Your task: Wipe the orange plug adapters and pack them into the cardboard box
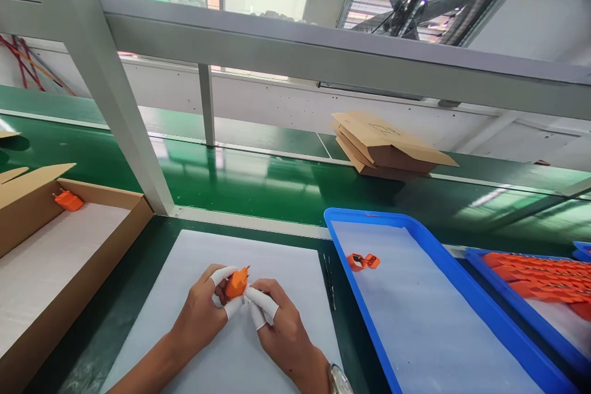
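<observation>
An orange plug adapter (237, 283) with metal pins is gripped by the fingertips of my left hand (205, 303). White finger cots cover some fingers on both hands. My right hand (285, 326) is closed in a pinch beside the adapter's lower right; a small white bit shows at its fingertips, too small to name. Beneath both hands lies a white sheet (203, 253) on the dark green bench. The blue tray (369, 320) to the right holds orange housing pieces (363, 261) with dark parts inside.
Left, a cardboard box (92, 283) contains another orange plug adapter (69, 200). Thin metal tools (329, 282) lie between sheet and tray. Far right, a second blue tray (521, 314) holds many orange parts (540, 277). A metal frame post (124, 111) rises behind; flattened cardboard (388, 144) sits beyond.
</observation>
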Demonstrator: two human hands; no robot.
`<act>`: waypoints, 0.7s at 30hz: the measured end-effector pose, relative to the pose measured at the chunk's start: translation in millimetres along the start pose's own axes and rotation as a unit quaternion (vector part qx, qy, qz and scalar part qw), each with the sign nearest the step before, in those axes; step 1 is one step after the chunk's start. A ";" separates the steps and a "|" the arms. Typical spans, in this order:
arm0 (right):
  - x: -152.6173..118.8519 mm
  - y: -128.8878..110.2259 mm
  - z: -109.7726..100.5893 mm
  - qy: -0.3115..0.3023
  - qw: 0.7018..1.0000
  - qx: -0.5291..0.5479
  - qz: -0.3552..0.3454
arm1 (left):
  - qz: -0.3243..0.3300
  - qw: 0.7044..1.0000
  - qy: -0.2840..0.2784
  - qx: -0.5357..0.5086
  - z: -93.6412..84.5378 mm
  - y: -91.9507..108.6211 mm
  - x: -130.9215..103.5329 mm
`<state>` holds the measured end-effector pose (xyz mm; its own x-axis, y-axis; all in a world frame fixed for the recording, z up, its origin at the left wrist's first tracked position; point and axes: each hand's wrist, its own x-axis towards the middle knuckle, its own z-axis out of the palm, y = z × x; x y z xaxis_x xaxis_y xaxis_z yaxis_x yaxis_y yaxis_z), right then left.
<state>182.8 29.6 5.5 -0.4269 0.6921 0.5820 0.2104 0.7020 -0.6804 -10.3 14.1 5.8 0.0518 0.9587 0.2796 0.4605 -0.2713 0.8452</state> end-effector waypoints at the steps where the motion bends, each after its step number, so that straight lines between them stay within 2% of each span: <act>1: -0.8 -0.2 -0.1 -0.005 1.000 -0.008 -0.003 | 0.011 1.000 0.003 0.008 0.4 0.1 -0.4; 7: 0.2 0.8 -1.5 -0.035 0.996 -0.074 -0.040 | 0.008 1.000 0.000 0.024 0.4 1.5 -1.6; 11: 3.7 6.0 -7.6 -0.012 0.991 -0.123 -0.048 | -0.017 1.000 -0.006 0.010 -1.9 4.1 -0.2; 16: 3.2 4.0 -8.9 0.006 0.997 -0.069 -0.030 | -0.017 1.000 0.003 0.009 -1.0 1.5 0.3; 21: 1.5 0.2 -3.1 -0.021 0.997 -0.061 -0.031 | -0.016 1.000 -0.003 -0.003 0.3 -0.1 -0.8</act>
<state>184.9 31.3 7.6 -0.4785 0.6406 0.6006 0.2859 0.7604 -0.5832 -10.1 13.4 5.3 0.0421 0.9676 0.2488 0.4563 -0.2402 0.8568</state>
